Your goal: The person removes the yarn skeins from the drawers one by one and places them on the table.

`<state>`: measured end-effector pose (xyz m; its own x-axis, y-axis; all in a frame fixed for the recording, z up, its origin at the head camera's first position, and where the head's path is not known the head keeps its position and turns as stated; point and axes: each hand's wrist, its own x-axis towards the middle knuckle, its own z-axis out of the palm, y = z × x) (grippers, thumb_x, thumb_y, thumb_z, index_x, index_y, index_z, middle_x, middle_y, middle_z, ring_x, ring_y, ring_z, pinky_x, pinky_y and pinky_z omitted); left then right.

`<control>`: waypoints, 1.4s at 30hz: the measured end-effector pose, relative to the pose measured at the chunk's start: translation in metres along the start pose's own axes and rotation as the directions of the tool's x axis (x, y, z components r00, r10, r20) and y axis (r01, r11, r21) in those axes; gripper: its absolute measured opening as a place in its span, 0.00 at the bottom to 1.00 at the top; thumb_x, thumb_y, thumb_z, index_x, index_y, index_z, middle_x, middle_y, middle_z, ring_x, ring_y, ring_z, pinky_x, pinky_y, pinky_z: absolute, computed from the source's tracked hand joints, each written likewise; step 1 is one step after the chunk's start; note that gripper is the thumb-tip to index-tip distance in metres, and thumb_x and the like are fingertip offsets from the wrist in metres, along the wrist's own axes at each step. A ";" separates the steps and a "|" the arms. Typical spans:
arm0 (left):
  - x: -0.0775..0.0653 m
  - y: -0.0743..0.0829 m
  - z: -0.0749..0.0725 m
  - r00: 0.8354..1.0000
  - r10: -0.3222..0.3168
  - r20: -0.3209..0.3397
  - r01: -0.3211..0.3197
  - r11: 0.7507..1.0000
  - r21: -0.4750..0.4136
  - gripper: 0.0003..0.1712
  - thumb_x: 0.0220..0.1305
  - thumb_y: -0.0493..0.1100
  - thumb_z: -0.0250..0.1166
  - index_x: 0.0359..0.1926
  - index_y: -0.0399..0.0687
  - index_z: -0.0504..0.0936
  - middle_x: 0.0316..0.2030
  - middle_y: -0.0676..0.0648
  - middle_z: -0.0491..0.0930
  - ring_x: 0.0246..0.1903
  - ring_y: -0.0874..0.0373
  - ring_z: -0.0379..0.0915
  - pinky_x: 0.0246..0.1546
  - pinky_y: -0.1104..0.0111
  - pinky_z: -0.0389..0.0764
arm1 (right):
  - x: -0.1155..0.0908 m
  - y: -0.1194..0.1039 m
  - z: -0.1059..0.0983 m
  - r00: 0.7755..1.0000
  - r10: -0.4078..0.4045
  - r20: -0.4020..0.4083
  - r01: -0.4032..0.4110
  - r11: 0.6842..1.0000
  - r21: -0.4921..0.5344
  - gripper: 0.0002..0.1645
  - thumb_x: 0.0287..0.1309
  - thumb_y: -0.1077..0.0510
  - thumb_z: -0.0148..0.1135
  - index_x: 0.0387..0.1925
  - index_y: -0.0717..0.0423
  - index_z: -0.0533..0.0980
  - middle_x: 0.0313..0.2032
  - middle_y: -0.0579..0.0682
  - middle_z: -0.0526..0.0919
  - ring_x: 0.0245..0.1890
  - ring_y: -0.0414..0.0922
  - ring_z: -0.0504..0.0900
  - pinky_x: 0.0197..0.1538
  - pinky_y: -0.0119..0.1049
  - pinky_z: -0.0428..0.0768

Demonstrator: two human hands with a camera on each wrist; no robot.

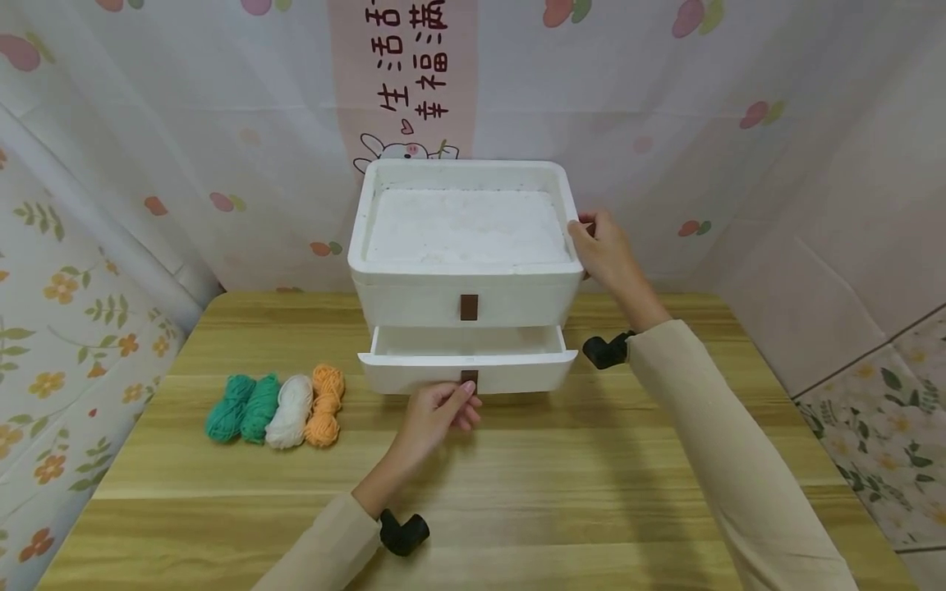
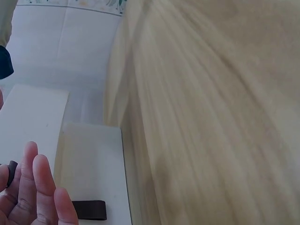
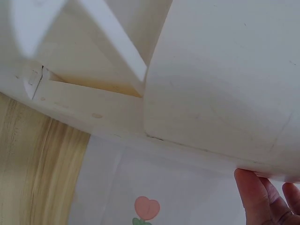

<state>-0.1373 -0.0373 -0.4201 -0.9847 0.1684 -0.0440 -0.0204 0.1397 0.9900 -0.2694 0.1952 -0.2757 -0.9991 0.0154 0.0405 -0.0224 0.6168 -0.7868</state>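
Observation:
A white drawer cabinet with a shallow tray top stands at the back of the table. Its middle drawer is pulled partway out, and the inside that shows is bare. My left hand pinches the brown pull tab on that drawer's front between thumb and fingers. In the left wrist view, a bottom drawer with its own brown tab sits shut below. At the cabinet's right side, my right hand grips the tray rim, thumb over the edge. The right wrist view catches its fingers at the cabinet's edge.
Several yarn skeins lie in a row left of the cabinet: two green, one white and one orange. A patterned curtain hangs right behind the cabinet. The wooden table extends in front.

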 end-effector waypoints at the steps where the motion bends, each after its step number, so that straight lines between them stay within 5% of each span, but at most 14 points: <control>1: 0.002 0.000 0.000 1.000 -0.001 -0.003 0.001 1.000 0.001 0.23 0.67 0.47 0.55 0.32 0.28 0.81 0.24 0.36 0.83 0.21 0.50 0.79 0.32 0.52 0.82 | 0.000 0.000 0.000 1.000 -0.001 0.001 0.001 1.000 0.001 0.33 0.68 0.44 0.36 0.64 0.64 0.56 0.51 0.61 0.69 0.38 0.49 0.73 0.27 0.27 0.77; 6: 0.010 0.000 -0.002 1.000 0.010 -0.004 -0.010 1.000 0.018 0.22 0.68 0.47 0.55 0.32 0.28 0.81 0.23 0.37 0.83 0.19 0.60 0.76 0.31 0.52 0.82 | 0.000 0.000 0.001 1.000 -0.003 -0.001 0.003 1.000 0.009 0.33 0.68 0.44 0.36 0.64 0.64 0.55 0.51 0.61 0.69 0.38 0.48 0.73 0.26 0.27 0.77; 14: 0.023 -0.001 -0.003 0.999 0.011 -0.030 -0.011 1.000 0.000 0.21 0.68 0.45 0.55 0.31 0.28 0.81 0.23 0.35 0.82 0.18 0.60 0.75 0.29 0.56 0.82 | 0.000 0.000 0.001 1.000 -0.005 -0.003 0.005 1.000 0.002 0.33 0.68 0.44 0.36 0.64 0.63 0.56 0.51 0.61 0.69 0.38 0.48 0.73 0.26 0.27 0.77; 22: 0.024 0.021 -0.004 1.000 0.009 -0.028 -0.008 0.999 0.034 0.20 0.69 0.41 0.53 0.31 0.25 0.80 0.26 0.30 0.81 0.26 0.36 0.77 0.30 0.56 0.83 | -0.001 -0.001 0.000 1.000 -0.006 -0.006 0.006 1.000 -0.003 0.34 0.68 0.44 0.36 0.65 0.63 0.56 0.52 0.61 0.70 0.39 0.49 0.74 0.26 0.27 0.77; 27: 0.020 0.037 -0.006 1.000 0.010 -0.017 -0.010 0.998 0.055 0.20 0.69 0.40 0.52 0.32 0.24 0.80 0.28 0.27 0.81 0.28 0.33 0.77 0.33 0.54 0.82 | -0.001 0.000 0.000 1.000 -0.001 -0.005 0.001 1.000 -0.005 0.33 0.68 0.44 0.36 0.64 0.63 0.56 0.52 0.61 0.70 0.38 0.49 0.73 0.26 0.27 0.77; 33: 0.042 0.007 -0.005 0.999 0.015 -0.052 -0.013 0.999 0.041 0.21 0.68 0.45 0.55 0.31 0.28 0.82 0.25 0.32 0.82 0.20 0.47 0.78 0.27 0.61 0.83 | 0.001 0.000 0.000 1.000 -0.009 -0.006 0.009 1.000 0.005 0.33 0.68 0.44 0.36 0.64 0.63 0.57 0.51 0.61 0.70 0.38 0.49 0.73 0.26 0.27 0.77; 35: 0.047 0.001 -0.005 0.998 0.020 -0.060 -0.018 0.999 0.038 0.21 0.68 0.45 0.55 0.30 0.29 0.82 0.23 0.35 0.82 0.18 0.52 0.78 0.29 0.56 0.83 | 0.000 0.000 0.000 1.000 -0.003 -0.005 0.003 1.000 0.002 0.33 0.68 0.44 0.36 0.64 0.63 0.56 0.52 0.61 0.70 0.38 0.49 0.73 0.26 0.27 0.77; 42: 0.053 0.001 -0.007 0.998 0.007 -0.059 -0.004 0.999 0.054 0.21 0.68 0.44 0.55 0.30 0.29 0.82 0.21 0.41 0.82 0.24 0.41 0.79 0.32 0.50 0.81 | -0.001 0.000 0.000 1.000 -0.001 0.001 0.001 1.000 -0.003 0.34 0.68 0.44 0.36 0.64 0.63 0.56 0.52 0.61 0.69 0.38 0.49 0.73 0.27 0.27 0.76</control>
<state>-0.1906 -0.0349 -0.4210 -0.9933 0.1115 -0.0293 -0.0075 0.1911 0.9815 -0.2681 0.1951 -0.2754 -0.9991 0.0138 0.0410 -0.0236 0.6192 -0.7849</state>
